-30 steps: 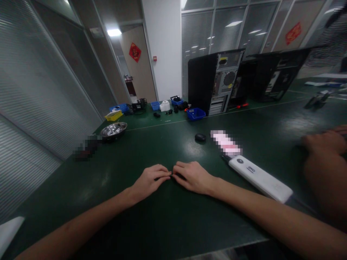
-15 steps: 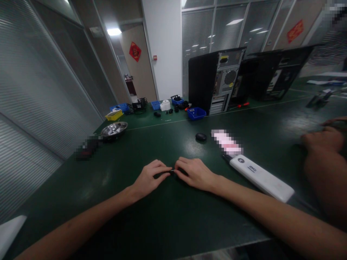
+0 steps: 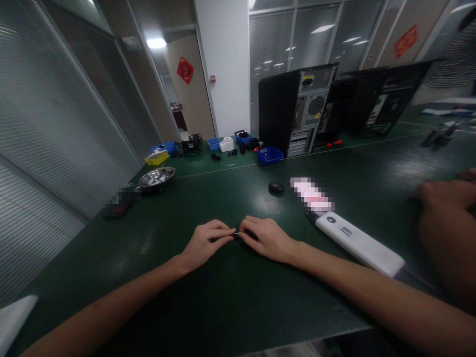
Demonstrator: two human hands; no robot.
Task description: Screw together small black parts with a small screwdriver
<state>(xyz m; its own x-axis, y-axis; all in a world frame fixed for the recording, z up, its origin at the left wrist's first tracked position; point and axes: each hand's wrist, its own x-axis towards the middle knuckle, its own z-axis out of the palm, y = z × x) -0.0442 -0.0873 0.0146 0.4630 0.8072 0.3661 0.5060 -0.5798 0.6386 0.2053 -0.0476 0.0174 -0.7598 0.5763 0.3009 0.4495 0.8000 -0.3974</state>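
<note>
Just above the green tabletop (image 3: 223, 307), my left hand (image 3: 205, 243) pinches one side of a small dark thin piece (image 3: 236, 236), thumb and fingers pressed together. From the other side my right hand (image 3: 267, 239) pinches that same piece, fingers curled. The fingertips of both hands almost meet, and most of the piece is hidden between them, so its kind cannot be made out. A black computer mouse (image 3: 275, 187) lies beyond my right hand. To the right rests a long white device (image 3: 359, 243) marked 18, close to my right forearm.
A metal bowl (image 3: 156, 177) with small pieces stands at the left. Blue trays (image 3: 269, 155), a yellow tray (image 3: 156, 158) and computer cases (image 3: 278, 111) line the back. Another person's hand and forearm (image 3: 448, 218) rest at the right. A blurred pink item (image 3: 311, 193) lies behind the white device.
Both hands have risen slightly in view and stay pinched together; a bit more of the dark piece shows between them. The other person's hand has shifted a little.
</note>
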